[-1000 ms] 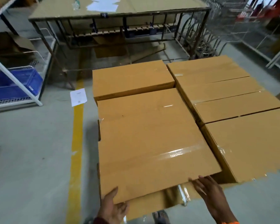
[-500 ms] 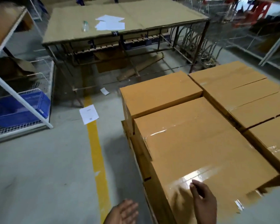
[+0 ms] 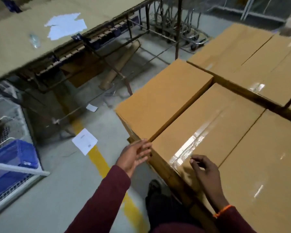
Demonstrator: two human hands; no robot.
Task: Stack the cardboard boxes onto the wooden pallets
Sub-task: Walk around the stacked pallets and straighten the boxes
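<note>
Several brown cardboard boxes lie packed side by side in a flat layer at the right. The taped box [image 3: 207,132] is nearest me. A plain box [image 3: 163,101] sits beside it to the left, and further boxes [image 3: 252,64] fill the back right. My left hand [image 3: 134,155] is open with fingers spread, at the near left corner of the taped box. My right hand [image 3: 203,169] rests with loosely curled fingers on the top of that box near its tape strip. Neither hand holds anything. The pallet under the stack is hidden.
A yellow floor line [image 3: 99,162] runs along the stack's left side, with a white paper sheet [image 3: 84,141] on it. A metal-framed table [image 3: 23,36] topped with cardboard and papers stands behind. A white rack with a blue crate [image 3: 12,158] is at the left.
The view has swung left and tilted. My left hand rose from below the box to its near left corner. My right hand slid along the taped box top.
</note>
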